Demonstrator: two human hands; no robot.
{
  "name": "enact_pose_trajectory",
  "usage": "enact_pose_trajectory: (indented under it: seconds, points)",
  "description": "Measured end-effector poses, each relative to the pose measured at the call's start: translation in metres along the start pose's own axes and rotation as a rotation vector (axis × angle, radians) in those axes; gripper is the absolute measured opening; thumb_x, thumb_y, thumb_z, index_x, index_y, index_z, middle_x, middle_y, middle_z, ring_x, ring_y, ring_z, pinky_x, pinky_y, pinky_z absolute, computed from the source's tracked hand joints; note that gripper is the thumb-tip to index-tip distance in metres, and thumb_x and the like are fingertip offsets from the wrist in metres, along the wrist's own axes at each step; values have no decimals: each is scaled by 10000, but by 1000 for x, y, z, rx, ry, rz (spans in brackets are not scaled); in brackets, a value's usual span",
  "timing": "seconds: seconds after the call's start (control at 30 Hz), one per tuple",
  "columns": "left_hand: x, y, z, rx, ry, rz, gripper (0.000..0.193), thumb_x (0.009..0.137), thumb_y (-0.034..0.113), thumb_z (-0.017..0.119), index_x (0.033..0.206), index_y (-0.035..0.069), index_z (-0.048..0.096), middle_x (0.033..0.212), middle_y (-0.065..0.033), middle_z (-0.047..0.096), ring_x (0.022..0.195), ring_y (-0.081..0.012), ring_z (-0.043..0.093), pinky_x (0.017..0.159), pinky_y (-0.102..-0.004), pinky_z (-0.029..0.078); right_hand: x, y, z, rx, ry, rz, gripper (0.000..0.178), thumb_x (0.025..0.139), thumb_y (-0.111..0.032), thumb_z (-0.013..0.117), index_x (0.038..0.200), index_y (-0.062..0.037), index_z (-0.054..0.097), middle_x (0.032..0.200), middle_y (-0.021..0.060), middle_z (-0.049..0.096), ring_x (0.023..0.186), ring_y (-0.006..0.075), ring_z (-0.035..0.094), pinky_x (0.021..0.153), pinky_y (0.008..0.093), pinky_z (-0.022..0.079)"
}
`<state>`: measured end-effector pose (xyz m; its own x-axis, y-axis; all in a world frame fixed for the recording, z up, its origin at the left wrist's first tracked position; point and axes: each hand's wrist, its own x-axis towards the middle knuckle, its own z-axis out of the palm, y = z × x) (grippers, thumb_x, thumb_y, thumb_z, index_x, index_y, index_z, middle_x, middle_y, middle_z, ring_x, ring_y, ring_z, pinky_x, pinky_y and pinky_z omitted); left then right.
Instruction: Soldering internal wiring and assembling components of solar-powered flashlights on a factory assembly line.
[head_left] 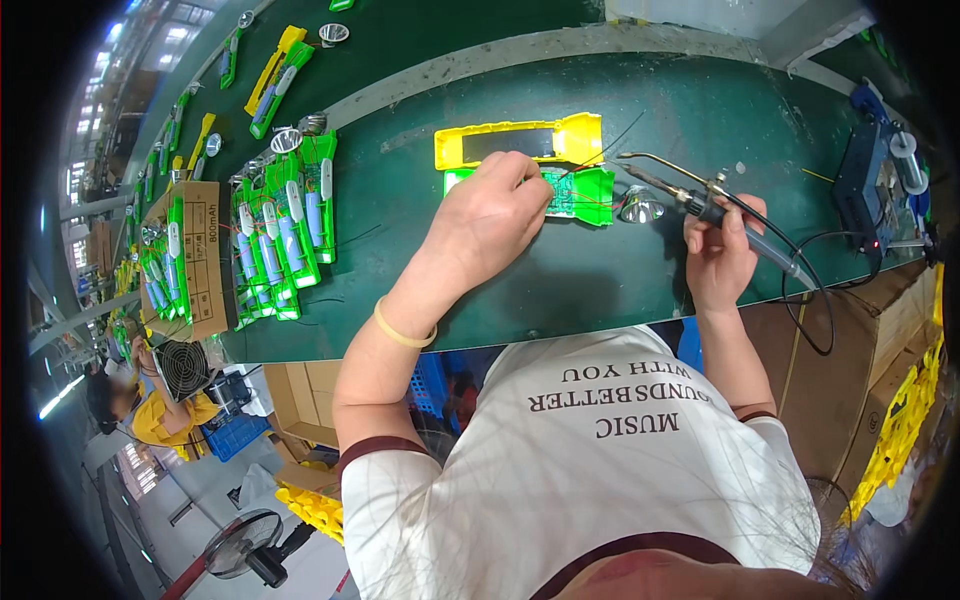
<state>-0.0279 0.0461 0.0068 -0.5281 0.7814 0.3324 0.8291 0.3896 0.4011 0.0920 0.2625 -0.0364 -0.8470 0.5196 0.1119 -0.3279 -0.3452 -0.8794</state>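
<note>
Head view: a dark green workbench (640, 270) lies beneath the green casing (597, 207). Well left of that casing sits a cluster of green units (285, 240); just beyond it lies a yellow shell (580, 135). Over the casing's left part is the left hand (497, 210), fingers bent close together, their grip hidden. Right of the casing, the right hand's (722, 245) curled fingers hold a soldering iron (708, 210); just beside the casing's right end lies a silver reflector (641, 208).
</note>
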Motion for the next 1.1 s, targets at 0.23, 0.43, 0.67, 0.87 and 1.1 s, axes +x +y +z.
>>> enact_pose_trajectory:
  seconds: [0.23, 0.43, 0.67, 0.87, 1.1]
  points:
    - [17, -2, -16, -237, 44, -60, 112, 722, 74, 655, 819, 22, 635, 845, -90, 577, 738, -240, 576, 636, -316, 481, 22, -33, -14, -91, 133, -161, 173, 901, -227, 448, 915, -57, 415, 620, 71, 453, 503, 123, 422, 469, 230, 338]
    - [49, -1, 24, -100, 72, -101, 152, 709, 174, 647, 700, 28, 609, 763, -128, 493, 781, -298, 505, 681, -383, 449, 40, -23, -4, 21, 179, -180, 155, 899, -216, 464, 959, -96, 385, 695, 34, 455, 454, 95, 422, 387, 204, 299]
    - [30, 13, 20, -510, 90, -526, 127, 787, 143, 587, 834, 28, 562, 663, -67, 538, 617, -240, 527, 597, -344, 419, 37, -11, -10, 13, 214, -124, 118, 902, -216, 447, 900, -106, 404, 674, 33, 471, 451, 83, 389, 397, 189, 264]
    - [14, 6, 32, -58, 249, -72, 88, 733, 135, 636, 796, 86, 598, 642, -42, 494, 634, -217, 494, 583, -338, 354, 50, -5, -3, 4, 157, -58, 115, 917, -216, 423, 865, -115, 405, 629, 23, 471, 433, 85, 398, 387, 189, 263]
    - [12, -19, 16, -99, 269, -74, 98, 710, 83, 629, 804, 77, 603, 775, -59, 521, 745, -250, 487, 667, -353, 384, 58, 0, -4, -58, 138, -32, 114, 912, -206, 443, 882, -113, 383, 651, 29, 475, 454, 90, 403, 411, 193, 279]
